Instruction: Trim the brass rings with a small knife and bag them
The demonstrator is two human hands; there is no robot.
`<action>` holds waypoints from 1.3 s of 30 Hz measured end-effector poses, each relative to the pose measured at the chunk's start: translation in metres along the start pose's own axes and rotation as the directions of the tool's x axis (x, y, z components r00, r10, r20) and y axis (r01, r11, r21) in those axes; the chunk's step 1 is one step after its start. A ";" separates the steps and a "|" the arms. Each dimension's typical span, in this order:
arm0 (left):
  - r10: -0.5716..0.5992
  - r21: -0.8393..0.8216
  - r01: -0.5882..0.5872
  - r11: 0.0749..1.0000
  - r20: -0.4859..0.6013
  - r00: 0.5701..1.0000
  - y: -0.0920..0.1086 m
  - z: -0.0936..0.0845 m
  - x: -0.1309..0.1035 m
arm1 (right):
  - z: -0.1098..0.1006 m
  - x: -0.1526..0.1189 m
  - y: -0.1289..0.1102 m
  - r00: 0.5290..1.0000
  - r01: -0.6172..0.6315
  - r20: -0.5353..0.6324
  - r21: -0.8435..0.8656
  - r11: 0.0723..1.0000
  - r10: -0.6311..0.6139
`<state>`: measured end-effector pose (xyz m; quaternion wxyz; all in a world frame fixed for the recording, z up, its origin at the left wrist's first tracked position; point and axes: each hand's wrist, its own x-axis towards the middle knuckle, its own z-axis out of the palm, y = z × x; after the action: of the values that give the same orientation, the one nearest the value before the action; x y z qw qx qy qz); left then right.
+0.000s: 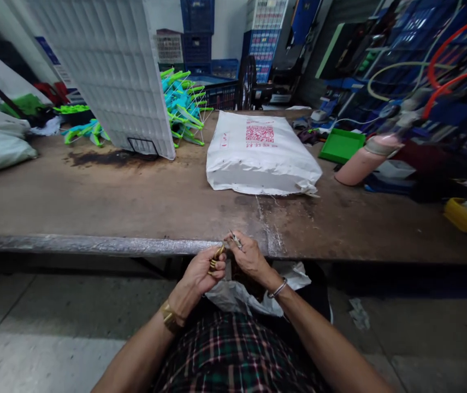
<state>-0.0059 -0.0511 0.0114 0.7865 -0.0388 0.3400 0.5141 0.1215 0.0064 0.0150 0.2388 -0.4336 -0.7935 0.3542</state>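
Close to the table's front edge, my left hand [206,271] is closed around several small brass-coloured metal pieces [216,258], whose exact kind I cannot make out. Just beside it, my right hand [252,261] is closed on a small silvery metal tool [236,239] with a narrow tip, mostly hidden by the fingers. The tool's tip is near the brass-coloured pieces; whether they touch I cannot tell. Below both hands, an open white plastic sack [237,297] lies on my lap, with dark brownish contents partly hidden by my right hand.
On the brown table [135,202] lies a full white printed sack [258,153]. A ribbed white panel [110,71] stands left of it, before green and blue plastic parts [182,106]. To the right are a green tray [342,145], a pink-filled bottle [364,164] and a yellow container [462,215].
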 end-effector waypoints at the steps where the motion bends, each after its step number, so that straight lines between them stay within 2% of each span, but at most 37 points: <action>1: -0.001 -0.004 0.001 1.000 0.006 1.000 0.000 0.000 0.000 | -0.001 -0.003 0.003 1.000 0.026 0.009 -0.058 0.998 -0.025; 4: 0.006 -0.008 -0.006 1.000 -0.005 1.000 0.000 0.001 -0.001 | -0.002 -0.011 0.011 0.986 0.141 0.114 -0.211 0.967 -0.119; 7: 0.021 -0.003 -0.021 1.000 -0.024 1.000 0.000 0.003 -0.002 | -0.002 -0.017 0.013 0.973 0.193 0.182 -0.310 0.931 -0.141; 18: 0.075 0.062 -0.074 0.995 -0.019 0.997 -0.003 0.001 0.000 | -0.004 -0.020 0.005 0.974 0.155 0.221 -0.467 0.870 -0.055; 24: 0.122 0.151 -0.125 0.981 0.035 0.992 -0.002 -0.002 -0.001 | -0.004 -0.019 -0.001 0.964 0.089 0.257 -0.552 0.829 0.068; 30: 0.109 0.172 -0.111 0.979 0.019 0.994 0.000 -0.001 -0.010 | 0.002 -0.013 -0.001 0.981 0.034 0.169 -0.627 0.779 0.093; 32: 0.054 0.224 -0.064 0.972 0.049 0.997 -0.007 -0.001 -0.017 | -0.002 -0.006 0.004 0.987 -0.041 0.093 -0.650 0.758 0.134; 35: -0.096 0.298 0.063 0.952 0.096 0.991 -0.028 -0.007 -0.021 | -0.017 0.006 0.019 0.980 -0.173 -0.043 -0.673 0.720 0.196; 37: -0.175 0.290 0.154 0.945 0.046 0.984 -0.044 -0.015 -0.014 | -0.032 0.014 0.033 0.968 -0.250 -0.150 -0.672 0.697 0.202; 39: -0.199 0.245 0.213 0.946 -0.081 0.977 -0.059 -0.024 0.002 | -0.048 0.022 0.049 0.943 -0.328 -0.271 -0.651 0.685 0.194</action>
<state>0.0321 -0.0871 -0.0246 0.8246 0.0120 0.4184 0.3804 0.1683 0.0602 0.0093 0.0786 -0.6299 -0.7723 0.0247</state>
